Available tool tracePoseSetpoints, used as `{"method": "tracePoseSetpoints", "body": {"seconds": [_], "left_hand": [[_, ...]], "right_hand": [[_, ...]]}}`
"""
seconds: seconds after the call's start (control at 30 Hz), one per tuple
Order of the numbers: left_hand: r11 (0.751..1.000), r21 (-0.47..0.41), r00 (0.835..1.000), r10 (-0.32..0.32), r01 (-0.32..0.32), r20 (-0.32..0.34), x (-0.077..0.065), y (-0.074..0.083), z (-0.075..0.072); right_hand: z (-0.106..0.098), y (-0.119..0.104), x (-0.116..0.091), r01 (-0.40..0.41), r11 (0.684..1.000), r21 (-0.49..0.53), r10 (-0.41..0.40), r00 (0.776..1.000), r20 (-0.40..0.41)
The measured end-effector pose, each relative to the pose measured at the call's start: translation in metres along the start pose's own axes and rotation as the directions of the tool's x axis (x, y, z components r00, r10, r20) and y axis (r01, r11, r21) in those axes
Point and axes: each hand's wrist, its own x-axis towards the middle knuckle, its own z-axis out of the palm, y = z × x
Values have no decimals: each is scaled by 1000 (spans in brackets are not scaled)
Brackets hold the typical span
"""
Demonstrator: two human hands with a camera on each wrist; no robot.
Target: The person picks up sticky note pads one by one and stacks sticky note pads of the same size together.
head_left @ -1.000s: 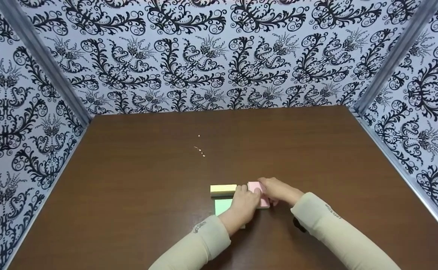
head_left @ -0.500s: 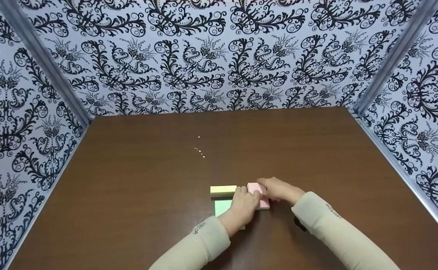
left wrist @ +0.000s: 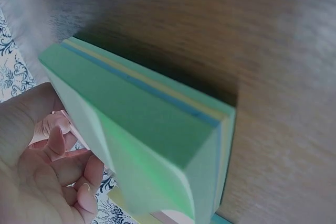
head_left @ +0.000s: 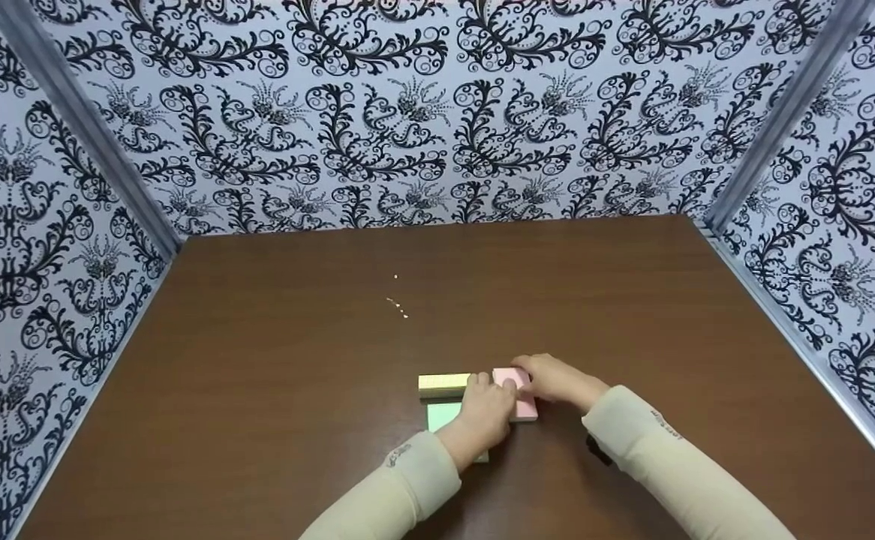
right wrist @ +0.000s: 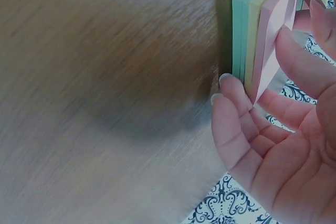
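Observation:
A stack of sticky notes with a pink top lies on the brown table between the two hands. The right hand grips it from the right, thumb on the pink top sheet and fingers along its side. From the left, the left hand pinches at the same stack, its thumb over the pink top. Yellow and green layers show under the pink in the right wrist view. Below the left hand and wrist sits a green-topped stack of sticky notes, partly hidden in the head view, its top sheet lifting.
Just behind the green stack is a yellow-topped stack, its right end close to the left fingers. Small pale specks dot the brown table farther back. Patterned walls enclose its back and sides.
The right fingers shift slightly at the pink stack's edge. Both hands otherwise stay at the stack, and the head view tips a little.

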Motion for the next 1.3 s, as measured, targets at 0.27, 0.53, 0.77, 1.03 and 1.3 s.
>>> {"method": "tracePoseSetpoints", "body": {"seconds": [0.27,0.53,0.77,1.03,1.3], "left_hand": [[1000,-2,1000,-4,4,22,1,-1,-1],[1000,14,1000,-7,6,27,1,-1,-1],[1000,26,1000,-6,6,2,0,-1,-3],[1000,20,1000,-1,0,27,1,-1,-3],[999,47,999,-15,13,44,1,0,-4]], "right_hand": [[0,-1,0,38,999,-18,-38,999,-4],[0,-3,-1,47,998,-45,-47,999,1],[0,-3,-1,53,997,-51,-53,999,7],[-3,-3,-2,23,1000,-9,-23,1000,20],[-4,1,-1,1,1000,25,-2,1000,23]]}}
